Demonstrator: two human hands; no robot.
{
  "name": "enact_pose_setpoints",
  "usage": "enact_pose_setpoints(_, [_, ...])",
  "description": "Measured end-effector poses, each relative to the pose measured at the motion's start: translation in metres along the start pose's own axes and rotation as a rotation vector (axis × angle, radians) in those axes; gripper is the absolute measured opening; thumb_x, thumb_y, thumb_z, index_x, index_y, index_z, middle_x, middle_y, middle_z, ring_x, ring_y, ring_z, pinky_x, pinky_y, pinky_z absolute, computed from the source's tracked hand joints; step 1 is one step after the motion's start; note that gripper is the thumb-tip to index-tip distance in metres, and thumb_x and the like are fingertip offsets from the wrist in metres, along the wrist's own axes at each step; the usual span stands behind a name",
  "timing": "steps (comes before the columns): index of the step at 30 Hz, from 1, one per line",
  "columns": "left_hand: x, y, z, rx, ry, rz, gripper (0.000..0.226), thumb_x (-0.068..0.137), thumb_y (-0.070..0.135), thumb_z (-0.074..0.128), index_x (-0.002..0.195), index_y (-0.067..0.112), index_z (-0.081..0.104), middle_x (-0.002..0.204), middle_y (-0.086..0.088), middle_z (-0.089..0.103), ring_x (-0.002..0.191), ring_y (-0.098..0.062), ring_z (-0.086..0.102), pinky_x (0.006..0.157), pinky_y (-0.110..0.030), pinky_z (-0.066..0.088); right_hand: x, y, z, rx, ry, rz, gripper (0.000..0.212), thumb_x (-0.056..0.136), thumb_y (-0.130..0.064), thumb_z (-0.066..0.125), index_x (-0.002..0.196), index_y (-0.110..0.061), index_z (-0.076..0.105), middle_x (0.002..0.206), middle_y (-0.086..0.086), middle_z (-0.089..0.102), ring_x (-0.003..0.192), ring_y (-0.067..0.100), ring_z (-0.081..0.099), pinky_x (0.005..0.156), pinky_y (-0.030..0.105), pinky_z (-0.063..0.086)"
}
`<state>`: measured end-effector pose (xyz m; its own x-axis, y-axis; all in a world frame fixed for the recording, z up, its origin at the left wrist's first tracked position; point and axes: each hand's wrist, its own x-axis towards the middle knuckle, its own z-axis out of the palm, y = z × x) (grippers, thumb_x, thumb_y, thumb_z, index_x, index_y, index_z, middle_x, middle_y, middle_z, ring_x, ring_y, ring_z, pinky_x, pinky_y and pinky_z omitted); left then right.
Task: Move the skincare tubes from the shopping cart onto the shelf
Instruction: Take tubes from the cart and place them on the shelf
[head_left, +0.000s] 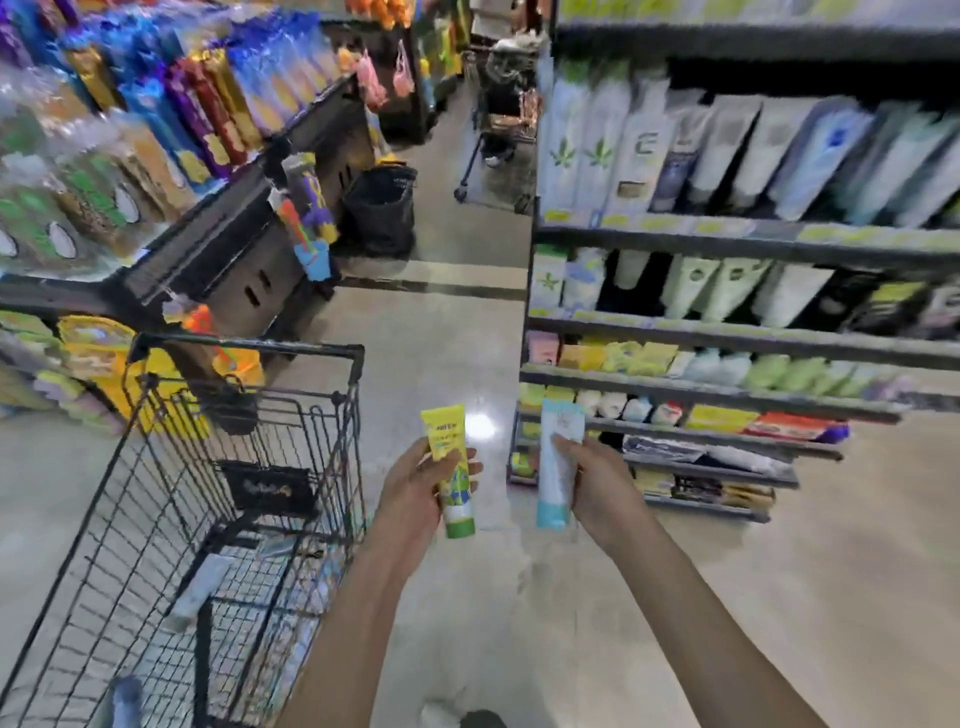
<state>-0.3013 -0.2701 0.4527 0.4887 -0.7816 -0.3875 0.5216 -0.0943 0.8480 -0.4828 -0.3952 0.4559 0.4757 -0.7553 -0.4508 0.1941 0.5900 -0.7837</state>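
Cart (249, 395) contents blurred; yellow tube (451, 467) label unreadable.

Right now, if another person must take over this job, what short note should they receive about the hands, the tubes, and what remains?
Left hand: holds a yellow tube with a green cap, cap downward.
Right hand: holds a white tube with a light blue cap, cap downward.
Both tubes are out of the shopping cart, held over the floor in front of the shelf on the right; neither is placed yet.
At least one more pale tube lies in the cart.
Left to do: put both held tubes on the shelf, then empty the cart.
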Motion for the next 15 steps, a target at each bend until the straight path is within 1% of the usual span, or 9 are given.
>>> enact_pose_setpoints(1, [0.0,-0.009,0.022,0.013,-0.016,-0.009,0.026,0.091,0.005,0.064,0.117,0.003,0.065,0.109,-0.027,0.072,0.098,-0.041,0.071,0.079,-0.043,0.061,-0.007,-0.01,-0.021,0.009,0.017,-0.02,0.016,0.098,-0.006,0.063,0.113,-0.002,0.068,0.087,0.013,0.073,0.072,0.024,0.07,0.063,0.032,0.058])
enact_pose_setpoints(3, [-0.004,-0.025,0.067,0.023,-0.043,-0.026,0.025,0.09,0.012,0.067,0.114,0.007,0.066,0.111,-0.031,0.07,0.102,-0.046,0.068,0.082,-0.046,0.059,-0.022,-0.027,-0.063,0.003,0.06,-0.059,0.02,0.098,-0.01,0.065,0.116,-0.002,0.069,0.095,0.016,0.069,0.078,0.027,0.067,0.068,0.034,0.057])
enact_pose_setpoints(5, [-0.009,-0.043,0.109,0.056,-0.077,-0.044,0.03,0.089,0.02,0.07,0.116,0.01,0.067,0.121,-0.031,0.066,0.11,-0.051,0.064,0.091,-0.057,0.054,-0.038,-0.046,-0.104,-0.012,0.094,-0.099,0.027,0.099,-0.013,0.065,0.123,-0.001,0.067,0.097,0.015,0.068,0.083,0.027,0.067,0.07,0.035,0.056])
enact_pose_setpoints(6, [-0.011,-0.051,0.13,0.077,-0.091,-0.045,0.03,0.09,0.022,0.07,0.118,0.011,0.066,0.124,-0.029,0.066,0.111,-0.051,0.064,0.093,-0.061,0.053,-0.044,-0.055,-0.123,-0.009,0.119,-0.116,0.027,0.099,-0.014,0.065,0.124,-0.003,0.067,0.096,0.013,0.07,0.083,0.026,0.067,0.071,0.036,0.055])
enact_pose_setpoints(7, [-0.017,-0.057,0.151,0.096,-0.112,-0.048,0.029,0.093,0.022,0.069,0.12,0.013,0.066,0.123,-0.026,0.067,0.108,-0.049,0.065,0.09,-0.061,0.055,-0.05,-0.064,-0.143,-0.003,0.148,-0.129,0.025,0.1,-0.015,0.064,0.123,-0.005,0.067,0.095,0.011,0.072,0.083,0.024,0.068,0.072,0.036,0.054])
enact_pose_setpoints(9, [-0.029,-0.079,0.21,0.103,-0.18,-0.053,0.024,0.097,0.021,0.065,0.12,0.015,0.066,0.113,-0.018,0.071,0.097,-0.038,0.069,0.078,-0.048,0.06,-0.072,-0.088,-0.198,-0.001,0.202,-0.186,0.02,0.101,-0.017,0.064,0.119,-0.011,0.069,0.093,0.008,0.073,0.081,0.022,0.068,0.071,0.036,0.055])
enact_pose_setpoints(11, [-0.03,-0.081,0.221,0.101,-0.2,-0.036,0.021,0.1,0.019,0.061,0.12,0.014,0.063,0.105,-0.014,0.071,0.09,-0.035,0.07,0.068,-0.041,0.059,-0.076,-0.091,-0.207,-0.012,0.228,-0.181,0.017,0.101,-0.018,0.064,0.116,-0.014,0.069,0.09,0.006,0.074,0.08,0.021,0.069,0.07,0.036,0.056])
enact_pose_setpoints(13, [-0.033,-0.087,0.24,0.096,-0.22,-0.04,0.021,0.101,0.018,0.058,0.122,0.015,0.062,0.101,-0.015,0.071,0.084,-0.034,0.071,0.066,-0.039,0.058,-0.083,-0.097,-0.222,0.024,0.249,-0.193,0.02,0.1,-0.02,0.065,0.119,-0.013,0.068,0.092,0.008,0.074,0.084,0.024,0.068,0.072,0.037,0.056])
enact_pose_setpoints(15, [-0.036,-0.099,0.271,0.109,-0.253,-0.049,0.022,0.102,0.017,0.057,0.123,0.016,0.062,0.1,-0.015,0.073,0.079,-0.03,0.071,0.064,-0.037,0.058,-0.092,-0.111,-0.249,0.047,0.276,-0.212,0.022,0.101,-0.021,0.064,0.121,-0.013,0.067,0.094,0.01,0.072,0.085,0.026,0.067,0.073,0.037,0.055])
